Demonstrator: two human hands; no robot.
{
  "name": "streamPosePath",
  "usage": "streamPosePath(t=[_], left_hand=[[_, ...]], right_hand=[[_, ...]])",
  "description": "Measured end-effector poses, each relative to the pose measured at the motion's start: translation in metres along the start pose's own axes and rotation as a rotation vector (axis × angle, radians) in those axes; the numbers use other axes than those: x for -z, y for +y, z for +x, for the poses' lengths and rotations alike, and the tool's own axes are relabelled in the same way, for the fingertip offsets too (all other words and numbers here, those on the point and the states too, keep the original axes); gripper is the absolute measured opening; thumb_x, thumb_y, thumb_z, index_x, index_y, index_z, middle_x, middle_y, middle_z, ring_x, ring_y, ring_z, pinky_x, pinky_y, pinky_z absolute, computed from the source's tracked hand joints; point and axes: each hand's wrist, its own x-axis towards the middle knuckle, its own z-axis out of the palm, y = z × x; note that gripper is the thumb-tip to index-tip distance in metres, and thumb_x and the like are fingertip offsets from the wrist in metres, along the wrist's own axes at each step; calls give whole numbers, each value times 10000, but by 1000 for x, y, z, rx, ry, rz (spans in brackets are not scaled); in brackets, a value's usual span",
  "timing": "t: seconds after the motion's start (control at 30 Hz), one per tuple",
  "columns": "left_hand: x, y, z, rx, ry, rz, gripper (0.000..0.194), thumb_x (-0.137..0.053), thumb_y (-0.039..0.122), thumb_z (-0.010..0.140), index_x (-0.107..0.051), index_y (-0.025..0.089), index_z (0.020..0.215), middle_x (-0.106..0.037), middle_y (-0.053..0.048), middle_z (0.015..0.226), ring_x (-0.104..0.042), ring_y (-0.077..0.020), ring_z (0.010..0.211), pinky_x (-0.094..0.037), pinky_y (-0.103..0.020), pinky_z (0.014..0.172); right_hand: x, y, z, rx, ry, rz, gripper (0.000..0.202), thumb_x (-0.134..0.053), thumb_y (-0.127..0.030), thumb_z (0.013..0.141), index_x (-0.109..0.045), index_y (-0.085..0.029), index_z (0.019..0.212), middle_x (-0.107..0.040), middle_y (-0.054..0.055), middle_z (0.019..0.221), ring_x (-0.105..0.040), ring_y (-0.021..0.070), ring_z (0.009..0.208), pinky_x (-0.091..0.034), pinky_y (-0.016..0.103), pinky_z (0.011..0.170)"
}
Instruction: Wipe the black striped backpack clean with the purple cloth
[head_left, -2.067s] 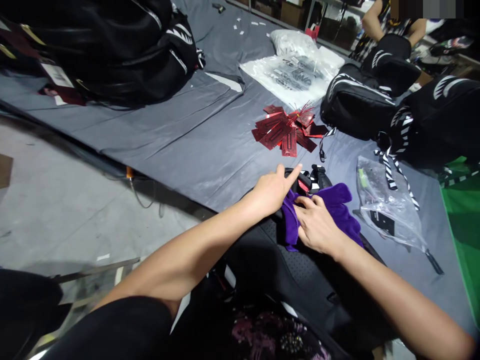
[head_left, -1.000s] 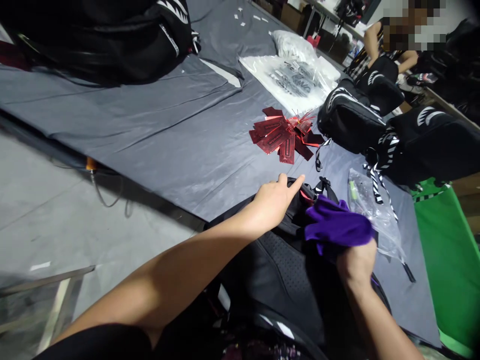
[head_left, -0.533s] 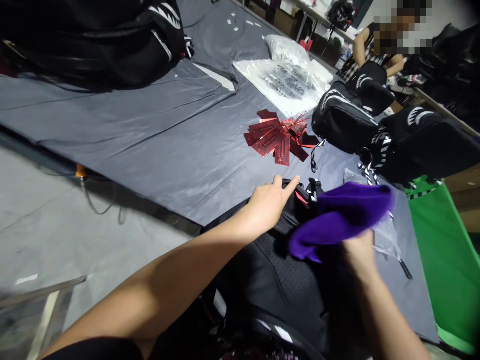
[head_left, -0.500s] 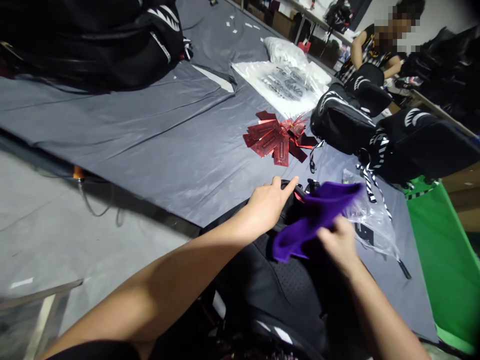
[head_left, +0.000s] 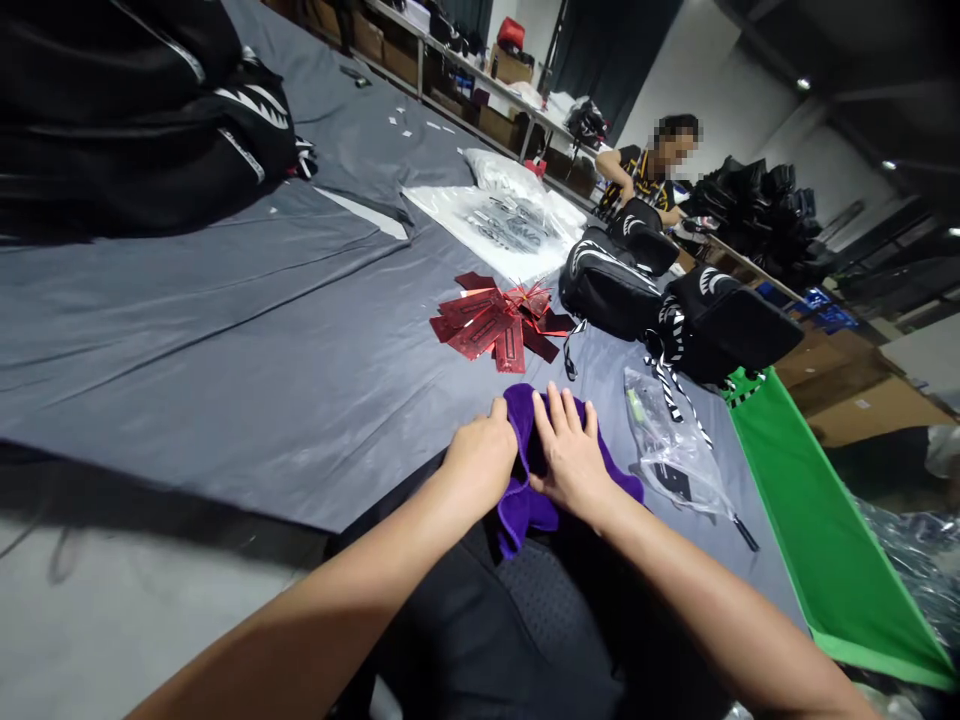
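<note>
A purple cloth (head_left: 536, 515) lies crumpled over the top end of a black backpack (head_left: 517, 630) in front of me. My left hand (head_left: 484, 455) is closed at the cloth's left edge, its fingertips hidden behind the folds. Against the cloth's middle rests my right hand (head_left: 570, 450), fingers spread, palm down. Just beyond the cloth, a fanned bunch of dark red tags (head_left: 499, 325) with red strings lies on the grey-covered table (head_left: 300, 390).
Black backpacks (head_left: 615, 290) with striped straps stand at the right, and a large one (head_left: 135, 130) lies far left. A clear plastic bag (head_left: 675, 450) and printed white bags (head_left: 502, 225) lie nearby. Green fabric (head_left: 847, 540) borders the right edge. Another person (head_left: 641, 175) works farther back.
My right hand has brought the purple cloth down onto the backpack and now lies spread on it. My left hand has closed at the cloth's edge. The view has shifted right.
</note>
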Motion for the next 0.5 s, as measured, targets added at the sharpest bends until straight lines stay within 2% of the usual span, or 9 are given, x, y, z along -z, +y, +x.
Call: streamPosePath(t=[0.13,0.27,0.4,0.5], left_hand=[[-1,0,0,7,6,-5,436,-426,43,850,-536,57,1271,-518,-191,1209,-662,-271,956,-576,-375,803],[-3,-1,0,11,19,0,413,-444,40,835,-566,54,1230,-523,-189,1199,-666,-267,931,-579,-369,787],[-3,0,0,11,20,-6,449,-436,40,840,-534,66,1278,-525,-190,1218,-663,-262,946,-578,-365,800],[-2,0,1,28,11,9,389,-434,44,845,-582,60,1204,-518,-192,1226,-662,-264,956,-580,-363,801]], right_hand=[[2,-5,4,3,-23,15,1232,-839,-318,617,-59,-69,1538,-4,222,1592,-24,397,1471,-65,631,1154],[4,-8,6,-11,-43,18,1194,-831,-317,627,-96,-96,1541,-23,214,1594,-39,404,1469,-57,637,1152],[3,-9,7,-36,-44,43,1198,-814,-266,635,-52,-82,1541,34,208,1592,-8,403,1470,-75,639,1151],[3,-10,6,-77,-32,52,1163,-803,-251,650,-73,-106,1544,15,202,1595,-22,405,1469,-76,641,1150]])
